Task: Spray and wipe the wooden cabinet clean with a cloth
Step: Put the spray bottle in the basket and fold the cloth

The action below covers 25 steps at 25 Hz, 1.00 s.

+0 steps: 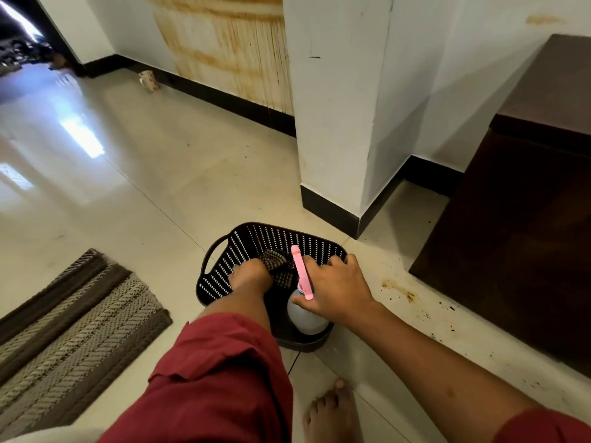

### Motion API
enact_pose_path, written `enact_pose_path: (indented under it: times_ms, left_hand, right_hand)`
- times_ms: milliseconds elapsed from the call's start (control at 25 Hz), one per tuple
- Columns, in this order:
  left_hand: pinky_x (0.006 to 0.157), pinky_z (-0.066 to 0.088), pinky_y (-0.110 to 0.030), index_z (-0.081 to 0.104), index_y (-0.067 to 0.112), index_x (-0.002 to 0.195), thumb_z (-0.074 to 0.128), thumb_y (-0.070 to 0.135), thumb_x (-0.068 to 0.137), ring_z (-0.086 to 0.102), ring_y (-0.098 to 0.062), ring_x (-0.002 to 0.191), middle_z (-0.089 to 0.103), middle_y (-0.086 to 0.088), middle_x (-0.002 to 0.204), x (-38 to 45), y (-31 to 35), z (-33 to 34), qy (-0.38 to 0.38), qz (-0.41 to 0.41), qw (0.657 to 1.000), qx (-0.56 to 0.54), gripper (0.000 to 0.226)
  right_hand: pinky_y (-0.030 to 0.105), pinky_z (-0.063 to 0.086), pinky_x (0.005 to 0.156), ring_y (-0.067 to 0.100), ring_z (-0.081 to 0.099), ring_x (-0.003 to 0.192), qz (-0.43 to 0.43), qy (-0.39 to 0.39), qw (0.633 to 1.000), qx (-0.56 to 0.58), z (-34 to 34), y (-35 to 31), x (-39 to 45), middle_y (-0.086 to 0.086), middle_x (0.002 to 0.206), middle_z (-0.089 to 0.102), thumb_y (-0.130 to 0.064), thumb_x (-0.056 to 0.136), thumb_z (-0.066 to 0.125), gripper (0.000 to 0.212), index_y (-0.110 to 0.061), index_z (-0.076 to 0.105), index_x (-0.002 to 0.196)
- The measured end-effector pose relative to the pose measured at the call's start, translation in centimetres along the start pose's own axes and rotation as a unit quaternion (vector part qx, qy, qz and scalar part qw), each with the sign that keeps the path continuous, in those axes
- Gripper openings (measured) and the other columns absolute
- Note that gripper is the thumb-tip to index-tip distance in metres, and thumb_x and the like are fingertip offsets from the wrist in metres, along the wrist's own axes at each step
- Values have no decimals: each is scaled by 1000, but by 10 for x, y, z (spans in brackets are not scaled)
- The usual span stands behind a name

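Observation:
A dark perforated plastic basket (224, 263) stands on the tiled floor below me. Inside it lie a brown checked cloth (281, 270) and a white spray bottle (303, 314) with a pink trigger head. My left hand (248, 274) reaches into the basket and is closed on the cloth. My right hand (335, 289) wraps around the neck of the spray bottle, just under the pink head. The dark wooden cabinet (518, 225) stands to the right, against the wall, apart from both hands.
A white pillar (339, 123) with a black skirting rises just behind the basket. A striped brown mat (73, 327) lies at the left. Brown stains and crumbs (399, 290) mark the floor by the cabinet. My bare foot (329, 414) is near the bottom edge.

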State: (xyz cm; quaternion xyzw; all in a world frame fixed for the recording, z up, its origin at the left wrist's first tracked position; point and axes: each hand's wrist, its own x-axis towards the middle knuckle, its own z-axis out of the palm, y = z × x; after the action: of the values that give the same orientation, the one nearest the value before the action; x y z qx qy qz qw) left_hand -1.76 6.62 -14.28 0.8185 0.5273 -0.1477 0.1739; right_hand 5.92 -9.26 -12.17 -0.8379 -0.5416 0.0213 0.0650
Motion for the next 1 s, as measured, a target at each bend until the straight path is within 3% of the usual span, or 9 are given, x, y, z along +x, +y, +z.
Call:
enact_pose_path:
  times_ms: [120,200,280,400,480,600,800,880,1000]
  left_hand:
    - [97,47,-39,56,4,125,54,43,90,56,-33,119,59,-17,128,13,4,-33,-25,-4,998,-62,53]
    - [99,46,-37,52,-1,131,52,37,92,55,-34,121,56,-20,133,2,23,-71,-29,25,996,-75,54]
    - [97,48,-39,53,-3,126,50,27,94,59,-35,113,60,-21,125,-13,41,-107,-50,43,992,-109,44]
    - [87,50,-39,55,4,100,47,19,91,59,-28,88,61,-15,96,-40,67,-165,-109,77,982,-136,20]
    - [84,52,-39,56,8,96,49,22,86,61,-26,94,63,-13,102,-64,87,-200,-124,117,971,-170,19]
    - [81,56,-38,58,8,110,54,26,84,64,-28,102,66,-14,111,-94,121,-233,-137,161,948,-239,32]
    - [80,57,-33,58,3,108,49,21,88,67,-24,89,69,-12,99,-151,185,-250,-157,230,908,-311,29]
    - [79,57,-32,58,4,100,49,21,89,66,-22,82,68,-10,92,-172,207,-253,-164,249,887,-354,22]
    - [59,59,-29,58,5,92,46,22,93,64,-18,63,64,-8,81,-208,235,-259,-185,282,854,-396,20]
  right_hand:
    - [49,31,100,29,51,118,15,-37,999,15,-18,-4,-1,3,117,66,-75,81,44,89,-21,26,149]
    - [49,30,101,29,48,122,37,-25,998,38,-36,-4,1,5,122,64,-71,86,41,82,-21,26,150]
    - [48,34,99,29,48,123,57,3,997,56,-58,-2,5,7,123,64,-59,94,40,67,-20,31,147]
    - [43,41,94,31,51,118,87,43,991,91,-95,12,12,10,121,64,-42,96,46,56,-18,35,145]
    - [41,45,91,30,55,115,107,72,981,147,-125,27,11,10,124,63,-39,95,51,55,-18,37,144]
    - [39,50,89,26,59,114,104,103,962,232,-170,47,4,6,128,62,-51,93,55,59,-17,44,141]
    - [39,55,80,15,63,93,115,174,920,331,-226,66,-19,-7,100,67,-76,79,52,62,-23,57,109]
    - [37,53,76,16,61,89,143,219,920,291,-243,76,-32,-5,97,66,-71,82,53,57,-20,57,108]
    - [36,51,70,15,64,78,161,263,913,267,-277,100,-60,-7,81,67,-47,96,52,32,-17,63,95]
